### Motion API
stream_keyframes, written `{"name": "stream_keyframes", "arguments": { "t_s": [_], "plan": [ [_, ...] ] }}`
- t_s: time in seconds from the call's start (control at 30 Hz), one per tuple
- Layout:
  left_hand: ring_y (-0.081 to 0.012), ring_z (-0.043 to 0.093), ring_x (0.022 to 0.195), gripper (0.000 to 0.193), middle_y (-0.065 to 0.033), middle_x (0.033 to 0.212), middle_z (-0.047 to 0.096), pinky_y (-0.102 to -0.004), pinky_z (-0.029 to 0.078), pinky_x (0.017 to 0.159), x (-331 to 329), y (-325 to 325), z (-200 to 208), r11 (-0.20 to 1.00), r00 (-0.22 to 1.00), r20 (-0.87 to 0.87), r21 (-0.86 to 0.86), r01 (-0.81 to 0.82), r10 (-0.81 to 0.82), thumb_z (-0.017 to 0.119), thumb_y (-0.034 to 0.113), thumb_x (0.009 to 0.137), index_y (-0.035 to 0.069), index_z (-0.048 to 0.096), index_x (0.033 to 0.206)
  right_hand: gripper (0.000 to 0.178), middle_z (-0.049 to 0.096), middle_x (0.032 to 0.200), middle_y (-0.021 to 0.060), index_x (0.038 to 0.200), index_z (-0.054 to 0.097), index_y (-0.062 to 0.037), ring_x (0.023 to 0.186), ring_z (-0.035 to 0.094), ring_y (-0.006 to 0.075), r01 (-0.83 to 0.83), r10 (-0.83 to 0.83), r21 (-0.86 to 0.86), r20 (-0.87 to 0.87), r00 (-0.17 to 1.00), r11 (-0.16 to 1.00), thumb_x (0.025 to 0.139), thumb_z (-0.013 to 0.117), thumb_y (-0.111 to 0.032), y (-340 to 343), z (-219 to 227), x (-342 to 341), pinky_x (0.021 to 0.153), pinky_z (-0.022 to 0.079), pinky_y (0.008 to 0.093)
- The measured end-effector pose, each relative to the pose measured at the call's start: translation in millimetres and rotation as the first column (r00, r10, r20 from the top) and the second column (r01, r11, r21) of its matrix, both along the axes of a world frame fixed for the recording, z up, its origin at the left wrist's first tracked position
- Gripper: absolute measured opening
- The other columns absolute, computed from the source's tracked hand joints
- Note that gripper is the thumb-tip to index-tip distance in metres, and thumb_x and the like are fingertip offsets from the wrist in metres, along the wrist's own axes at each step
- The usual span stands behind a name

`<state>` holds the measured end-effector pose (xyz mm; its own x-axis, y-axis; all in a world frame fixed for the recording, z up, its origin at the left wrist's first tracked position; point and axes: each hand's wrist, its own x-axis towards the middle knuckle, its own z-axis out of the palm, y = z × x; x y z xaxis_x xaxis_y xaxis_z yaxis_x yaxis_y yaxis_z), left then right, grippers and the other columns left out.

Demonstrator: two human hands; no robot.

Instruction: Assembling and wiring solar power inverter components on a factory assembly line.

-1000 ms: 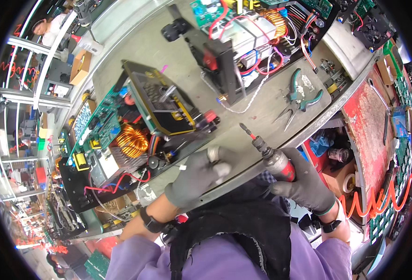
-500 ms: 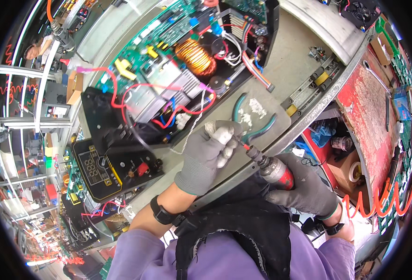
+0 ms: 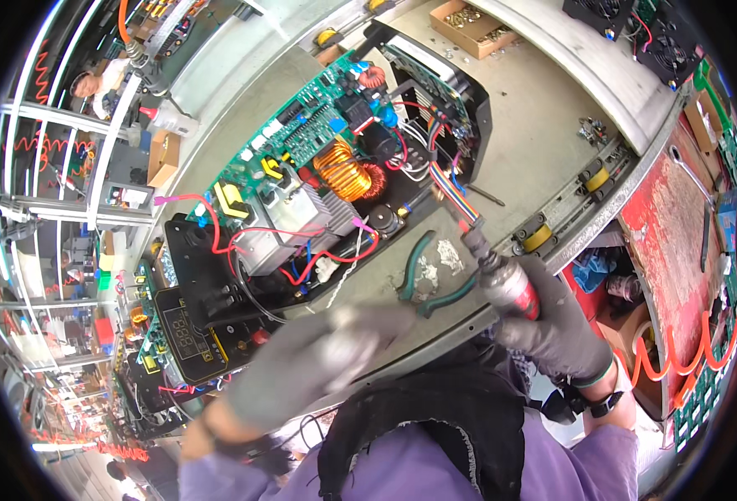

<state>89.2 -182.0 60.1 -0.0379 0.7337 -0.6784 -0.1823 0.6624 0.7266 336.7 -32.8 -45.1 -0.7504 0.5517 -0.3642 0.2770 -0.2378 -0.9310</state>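
My right hand [image 3: 556, 330], in a grey glove, is wrapped round a red and silver power screwdriver [image 3: 506, 284]. Its bit points up and left, close to the rainbow ribbon cable [image 3: 452, 194] of an open electronic unit. My gloved left hand [image 3: 323, 359] is smeared by motion over the bench's near edge, so its fingers cannot be made out. Behind it lies the unit, with a green circuit board [image 3: 256, 159], a copper coil [image 3: 341, 169], a grey heat sink [image 3: 272, 234] and loose red wires. Teal-handled pliers [image 3: 448, 299] rest on the bench between my hands.
A second unit with a black display panel [image 3: 186, 332] stands at the left. Yellow rollers [image 3: 538, 237] line the bench's right side. A cardboard box of small metal parts [image 3: 473, 29] is at the back. A coiled orange hose [image 3: 694, 367] hangs at the right.
My left hand has pulled away from the screwdriver's tip, down and to the left. The screwdriver has moved slightly right in the picture, and the whole view has shifted.
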Motion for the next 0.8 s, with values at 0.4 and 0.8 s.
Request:
{"name": "stream_keyframes", "arguments": {
  "t_s": [0.4, 0.8],
  "plan": [
    [-0.0255, 0.066, 0.111, 0.034, -0.0126, 0.119, 0.07, -0.0329, 0.047, 0.101, -116, 184, 37, 0.688, 0.368, -0.929, 0.297, 0.663, 0.046, 0.048, 0.016, 0.102, 0.004, 0.062, 0.131, 0.067, 0.06, 0.089, 0.0017, 0.125, 0.055, 0.0009, 0.074, 0.055, 0.0095, 0.109, -0.124, -0.123, -0.124, 0.985, 0.986, 0.085, 0.081, -0.046, 29, 2, -73, 0.063, 0.046, 0.0266],
    [-0.014, 0.059, 0.089, 0.035, -0.0083, 0.101, 0.069, -0.0306, 0.048, 0.082, -104, 214, -9, 0.779, 0.386, -0.916, 0.319, 0.54, 0.107, 0.056, 0.024, 0.102, -0.001, 0.066, 0.124, 0.075, 0.062, 0.101, 0.0079, 0.125, 0.057, 0.0014, 0.09, 0.057, 0.0125, 0.075, -0.078, -0.109, -0.024, 0.997, 0.991, 0.082, 0.081, -0.055, 46, 6, -83, 0.077, 0.048, 0.0288]
  ]
}}
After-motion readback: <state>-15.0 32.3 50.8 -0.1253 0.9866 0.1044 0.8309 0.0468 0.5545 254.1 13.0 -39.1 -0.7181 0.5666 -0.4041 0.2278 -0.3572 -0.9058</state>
